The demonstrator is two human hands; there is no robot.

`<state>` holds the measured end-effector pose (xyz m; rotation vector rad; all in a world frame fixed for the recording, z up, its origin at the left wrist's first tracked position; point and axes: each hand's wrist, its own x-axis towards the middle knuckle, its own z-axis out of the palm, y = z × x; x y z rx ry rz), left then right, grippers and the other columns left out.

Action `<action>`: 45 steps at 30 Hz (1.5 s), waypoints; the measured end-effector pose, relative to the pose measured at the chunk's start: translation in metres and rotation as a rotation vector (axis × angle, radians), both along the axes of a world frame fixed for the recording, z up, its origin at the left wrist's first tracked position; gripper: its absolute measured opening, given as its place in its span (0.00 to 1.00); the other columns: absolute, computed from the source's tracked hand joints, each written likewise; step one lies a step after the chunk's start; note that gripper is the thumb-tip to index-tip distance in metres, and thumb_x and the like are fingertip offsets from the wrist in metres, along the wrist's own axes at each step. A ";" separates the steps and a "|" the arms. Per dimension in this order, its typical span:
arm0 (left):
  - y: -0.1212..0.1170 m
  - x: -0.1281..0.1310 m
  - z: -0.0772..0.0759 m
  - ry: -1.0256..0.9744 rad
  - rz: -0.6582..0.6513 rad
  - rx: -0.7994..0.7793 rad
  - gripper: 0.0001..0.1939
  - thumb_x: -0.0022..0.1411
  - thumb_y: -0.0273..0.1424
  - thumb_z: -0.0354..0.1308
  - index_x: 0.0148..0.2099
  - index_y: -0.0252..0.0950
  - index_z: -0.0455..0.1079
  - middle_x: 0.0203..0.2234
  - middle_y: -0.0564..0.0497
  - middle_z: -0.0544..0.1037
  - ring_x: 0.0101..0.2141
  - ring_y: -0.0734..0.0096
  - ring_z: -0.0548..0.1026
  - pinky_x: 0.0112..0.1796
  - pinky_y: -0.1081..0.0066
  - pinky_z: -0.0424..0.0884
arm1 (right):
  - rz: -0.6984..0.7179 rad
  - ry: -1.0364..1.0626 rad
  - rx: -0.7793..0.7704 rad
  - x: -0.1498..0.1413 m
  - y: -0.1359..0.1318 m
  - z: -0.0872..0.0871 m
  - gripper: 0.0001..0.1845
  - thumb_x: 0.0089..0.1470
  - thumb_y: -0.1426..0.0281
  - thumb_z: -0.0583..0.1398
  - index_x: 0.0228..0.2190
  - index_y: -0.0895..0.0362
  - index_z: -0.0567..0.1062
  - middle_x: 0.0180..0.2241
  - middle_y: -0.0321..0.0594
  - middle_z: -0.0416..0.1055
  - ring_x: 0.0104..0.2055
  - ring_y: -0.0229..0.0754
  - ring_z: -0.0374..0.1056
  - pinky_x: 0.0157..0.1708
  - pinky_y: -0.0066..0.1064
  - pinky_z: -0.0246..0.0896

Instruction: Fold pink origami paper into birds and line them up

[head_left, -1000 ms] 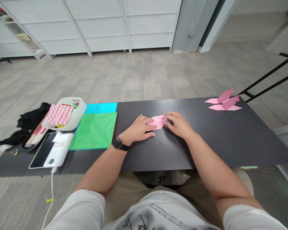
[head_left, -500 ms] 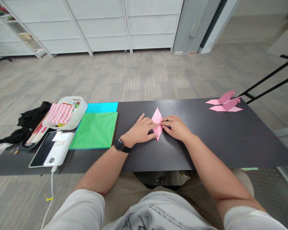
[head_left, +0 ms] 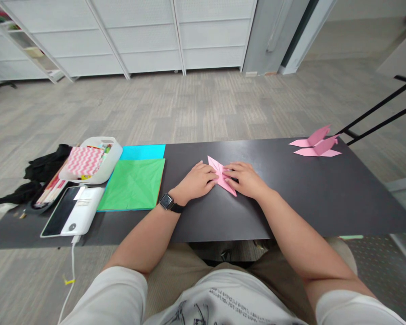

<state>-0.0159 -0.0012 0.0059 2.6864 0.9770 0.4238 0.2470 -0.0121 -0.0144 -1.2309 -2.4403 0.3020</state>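
Near the middle of the dark table (head_left: pixel 291 198), between the two hands, we find a pink folded paper (head_left: pixel 220 176) lying aslant. The left hand (head_left: pixel 196 181) bears on its left side with bent fingers; the right hand (head_left: pixel 247 178) rests opposite, fingers slightly spread. Whether either hand pinches the paper, we cannot tell. We judge the folding to be partway along: the paper is already narrow and creased, but lacks the raised wings of the two pink paper birds (head_left: pixel 320 150) at the far right. Shaping such parts appears to be left.
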 end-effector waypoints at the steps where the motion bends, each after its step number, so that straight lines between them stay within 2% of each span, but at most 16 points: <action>1: -0.001 0.000 0.001 -0.004 -0.008 0.020 0.13 0.76 0.35 0.58 0.55 0.41 0.82 0.51 0.46 0.82 0.56 0.57 0.76 0.71 0.44 0.58 | -0.004 -0.003 0.004 -0.001 -0.001 0.000 0.16 0.69 0.62 0.61 0.53 0.47 0.84 0.60 0.44 0.77 0.63 0.58 0.69 0.63 0.57 0.62; 5: -0.002 -0.001 0.002 -0.011 -0.046 0.036 0.15 0.69 0.40 0.67 0.55 0.43 0.82 0.48 0.45 0.80 0.55 0.54 0.75 0.72 0.41 0.55 | -0.016 -0.024 0.010 -0.004 -0.002 -0.002 0.18 0.70 0.62 0.59 0.56 0.47 0.83 0.63 0.48 0.73 0.65 0.59 0.66 0.64 0.57 0.62; 10: 0.001 -0.001 -0.004 -0.059 -0.085 0.001 0.15 0.71 0.33 0.65 0.58 0.44 0.80 0.64 0.43 0.75 0.65 0.54 0.71 0.72 0.41 0.56 | -0.024 -0.044 0.016 -0.002 -0.001 -0.009 0.21 0.68 0.65 0.60 0.59 0.45 0.81 0.65 0.47 0.70 0.68 0.60 0.63 0.69 0.63 0.56; 12: 0.002 -0.001 -0.006 -0.065 -0.092 -0.021 0.15 0.72 0.31 0.64 0.59 0.44 0.80 0.67 0.45 0.74 0.67 0.56 0.70 0.72 0.41 0.56 | -0.044 -0.050 0.011 -0.002 0.000 -0.011 0.22 0.68 0.67 0.60 0.60 0.45 0.80 0.66 0.47 0.69 0.69 0.61 0.61 0.71 0.67 0.51; 16: 0.003 0.000 -0.007 -0.043 -0.049 -0.067 0.15 0.74 0.30 0.61 0.58 0.44 0.80 0.64 0.48 0.78 0.64 0.59 0.75 0.71 0.42 0.59 | -0.067 -0.039 0.008 -0.004 0.000 -0.014 0.22 0.67 0.69 0.59 0.58 0.43 0.81 0.67 0.45 0.69 0.71 0.61 0.60 0.72 0.70 0.48; 19: 0.005 0.001 -0.007 -0.036 -0.025 -0.067 0.13 0.74 0.30 0.61 0.57 0.44 0.81 0.61 0.48 0.80 0.61 0.58 0.77 0.69 0.45 0.63 | -0.067 0.006 0.009 -0.005 0.000 -0.012 0.21 0.67 0.69 0.59 0.57 0.43 0.80 0.63 0.44 0.71 0.70 0.59 0.62 0.72 0.69 0.49; 25: 0.007 0.000 -0.004 -0.050 -0.040 -0.037 0.11 0.76 0.36 0.60 0.53 0.44 0.83 0.56 0.49 0.84 0.55 0.59 0.79 0.58 0.55 0.70 | 0.027 0.129 -0.009 -0.005 0.000 -0.001 0.11 0.66 0.64 0.64 0.49 0.46 0.83 0.51 0.43 0.78 0.56 0.53 0.72 0.65 0.55 0.60; 29: 0.007 0.000 -0.003 -0.019 -0.014 -0.025 0.11 0.76 0.37 0.60 0.51 0.44 0.84 0.54 0.49 0.84 0.51 0.60 0.79 0.55 0.57 0.69 | 0.069 0.127 -0.024 -0.005 0.001 0.000 0.07 0.61 0.63 0.70 0.42 0.47 0.85 0.48 0.41 0.79 0.53 0.51 0.72 0.62 0.52 0.59; 32: 0.007 0.000 -0.003 -0.001 -0.014 -0.033 0.11 0.76 0.37 0.60 0.49 0.44 0.84 0.53 0.50 0.84 0.49 0.61 0.79 0.53 0.58 0.69 | 0.070 0.130 -0.029 -0.006 0.002 -0.002 0.03 0.62 0.66 0.69 0.38 0.46 0.85 0.46 0.40 0.79 0.51 0.49 0.72 0.60 0.49 0.59; 45: 0.010 0.001 -0.008 -0.054 0.015 -0.068 0.08 0.74 0.31 0.59 0.46 0.40 0.81 0.44 0.48 0.85 0.47 0.62 0.80 0.51 0.61 0.70 | 0.012 0.111 -0.035 -0.008 0.001 0.001 0.08 0.63 0.69 0.64 0.38 0.47 0.85 0.48 0.41 0.78 0.52 0.50 0.72 0.58 0.49 0.61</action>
